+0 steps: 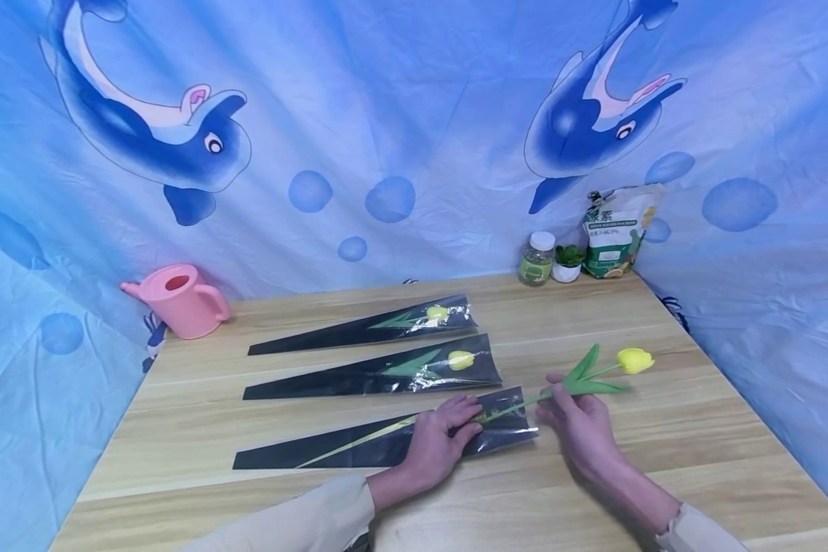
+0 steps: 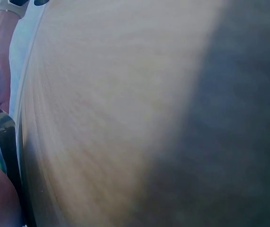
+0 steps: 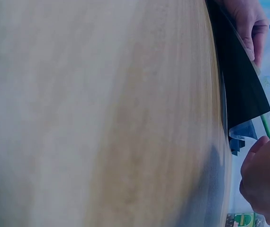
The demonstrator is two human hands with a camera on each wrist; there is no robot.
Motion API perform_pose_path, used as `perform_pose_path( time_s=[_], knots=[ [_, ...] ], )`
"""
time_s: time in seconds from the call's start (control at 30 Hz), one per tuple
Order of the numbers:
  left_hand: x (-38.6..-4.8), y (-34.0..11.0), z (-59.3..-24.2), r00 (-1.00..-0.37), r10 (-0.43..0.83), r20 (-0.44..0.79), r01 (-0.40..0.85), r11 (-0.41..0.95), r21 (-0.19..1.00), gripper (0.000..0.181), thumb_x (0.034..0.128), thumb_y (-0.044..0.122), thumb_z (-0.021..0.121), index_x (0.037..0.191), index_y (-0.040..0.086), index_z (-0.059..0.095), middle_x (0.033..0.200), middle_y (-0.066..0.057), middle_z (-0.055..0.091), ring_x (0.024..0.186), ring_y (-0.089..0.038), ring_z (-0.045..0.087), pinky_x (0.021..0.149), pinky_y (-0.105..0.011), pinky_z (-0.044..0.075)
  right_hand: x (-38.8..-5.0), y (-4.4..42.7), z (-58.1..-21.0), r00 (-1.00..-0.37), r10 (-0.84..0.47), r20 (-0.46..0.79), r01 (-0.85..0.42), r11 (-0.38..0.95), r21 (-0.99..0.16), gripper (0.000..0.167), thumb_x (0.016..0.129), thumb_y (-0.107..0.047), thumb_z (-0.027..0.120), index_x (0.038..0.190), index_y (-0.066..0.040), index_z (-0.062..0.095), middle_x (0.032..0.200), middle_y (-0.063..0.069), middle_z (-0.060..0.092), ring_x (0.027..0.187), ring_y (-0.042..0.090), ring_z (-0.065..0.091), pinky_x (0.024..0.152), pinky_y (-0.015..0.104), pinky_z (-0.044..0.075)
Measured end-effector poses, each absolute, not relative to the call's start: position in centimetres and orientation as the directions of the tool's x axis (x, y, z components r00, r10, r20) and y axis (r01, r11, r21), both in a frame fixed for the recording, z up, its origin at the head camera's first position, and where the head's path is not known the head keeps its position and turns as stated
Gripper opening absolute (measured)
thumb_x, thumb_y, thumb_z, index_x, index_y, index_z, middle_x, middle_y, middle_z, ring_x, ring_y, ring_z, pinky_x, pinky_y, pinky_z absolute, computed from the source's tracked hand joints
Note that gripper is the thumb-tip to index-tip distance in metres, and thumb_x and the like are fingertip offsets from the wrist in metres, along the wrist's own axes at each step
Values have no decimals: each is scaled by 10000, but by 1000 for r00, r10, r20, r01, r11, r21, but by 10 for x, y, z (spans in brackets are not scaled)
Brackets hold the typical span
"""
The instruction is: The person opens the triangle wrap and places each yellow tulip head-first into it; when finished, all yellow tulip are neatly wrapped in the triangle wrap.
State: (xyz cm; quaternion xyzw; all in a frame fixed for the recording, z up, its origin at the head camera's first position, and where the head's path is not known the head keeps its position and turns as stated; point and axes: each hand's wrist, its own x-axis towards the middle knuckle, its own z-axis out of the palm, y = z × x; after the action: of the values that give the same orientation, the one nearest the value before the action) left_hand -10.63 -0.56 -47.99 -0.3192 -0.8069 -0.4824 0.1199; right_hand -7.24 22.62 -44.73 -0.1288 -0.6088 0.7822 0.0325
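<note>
My right hand point(image 1: 583, 422) pinches the green stem of a yellow tulip point(image 1: 635, 360), near its leaves. The bloom points to the right, beyond the hand. The lower stem runs leftward into the wide mouth of a black flower sleeve point(image 1: 303, 454) with a clear front. On top of that sleeve, close to its mouth, rests my left hand point(image 1: 435, 441), its thumb and fingers spread apart and covering part of the stem. The right wrist view shows the sleeve point(image 3: 241, 80) with the stem point(image 3: 266, 126) leaving its mouth toward the right hand point(image 3: 267, 177).
Two similar sleeves, each with a tulip inside, lie behind: a middle one point(image 1: 303, 388) and a far one point(image 1: 310, 340). A pink watering can point(image 1: 189, 307) stands back left. Back right are a jar point(image 1: 536, 264), a potted plant point(image 1: 566, 268) and a bag point(image 1: 614, 238).
</note>
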Motion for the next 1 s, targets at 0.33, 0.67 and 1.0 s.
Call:
perform_pose_path(
  time_s=[0.33, 0.67, 1.0],
  knots=[
    [-107, -5, -480, -773, 404, 489, 621, 324, 714, 301, 821, 18, 801, 1113, -18, 741, 1181, -157, 688, 1164, -344, 629, 997, -449, 485, -73, 226, -447, -961, 241, -138, 110, -126, -986, 429, 993, -111, 635, 1284, 96, 398, 1060, 180, 709, 900, 197, 721, 905, 334, 547],
    [-108, -7, -480, -766, 406, 498, 630, 322, 707, 298, 824, 26, 800, 1114, -11, 743, 1192, -165, 683, 1164, -337, 630, 993, -453, 491, -70, 229, -445, -943, 298, -149, 113, -134, -984, 405, 1073, -222, 485, 1305, 101, 412, 1096, 80, 648, 928, 198, 690, 892, 315, 557],
    [-109, -8, -479, -754, 405, 517, 645, 314, 696, 300, 818, 31, 807, 1107, -13, 745, 1182, -173, 686, 1159, -333, 633, 985, -453, 498, -69, 230, -443, -914, 358, -189, 115, -217, -969, 350, 1014, -150, 607, 1251, -63, 365, 981, 52, 675, 799, 188, 713, 785, 312, 594]
  ],
)
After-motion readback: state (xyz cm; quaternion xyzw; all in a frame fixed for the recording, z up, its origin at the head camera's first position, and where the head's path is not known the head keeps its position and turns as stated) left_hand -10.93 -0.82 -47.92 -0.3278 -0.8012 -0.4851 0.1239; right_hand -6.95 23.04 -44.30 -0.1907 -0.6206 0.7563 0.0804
